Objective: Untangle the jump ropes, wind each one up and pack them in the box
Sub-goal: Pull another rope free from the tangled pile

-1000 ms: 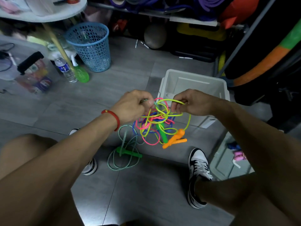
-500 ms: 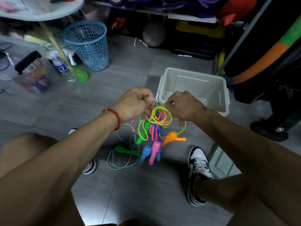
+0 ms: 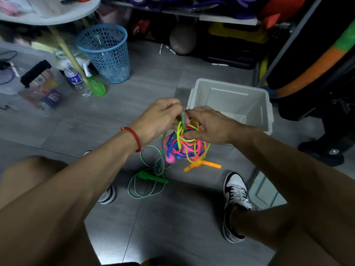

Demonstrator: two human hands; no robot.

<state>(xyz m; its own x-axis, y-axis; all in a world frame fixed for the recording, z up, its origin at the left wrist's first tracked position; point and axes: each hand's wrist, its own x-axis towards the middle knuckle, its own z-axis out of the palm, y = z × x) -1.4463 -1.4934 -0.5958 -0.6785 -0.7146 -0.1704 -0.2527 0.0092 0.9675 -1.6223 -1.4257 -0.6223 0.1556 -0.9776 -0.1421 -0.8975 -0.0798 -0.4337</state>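
Since half a second ago both hands have closed in on each other above the knot: my left hand (image 3: 157, 120) now pinches the green-and-white braided cord (image 3: 182, 120) upright between its fingers, and my right hand (image 3: 207, 125) has dropped over the tangled ball of yellow, pink and blue plastic jump ropes (image 3: 184, 144), its curled fingers gripping the top loops. The bundle has bunched tighter and hangs lower. I judge the braided rope is being drawn out first, so untangling is barely begun and nothing is wound.

Just beyond my right fingers sits the open white plastic box (image 3: 267, 112), its near rim close behind the knuckles. Below the fingers the floor carries the braided rope's slack coil and green handle (image 3: 151, 177), with the orange handles (image 3: 201, 165) beside; my shoes flank that patch, leaving room mainly upward and leftward.
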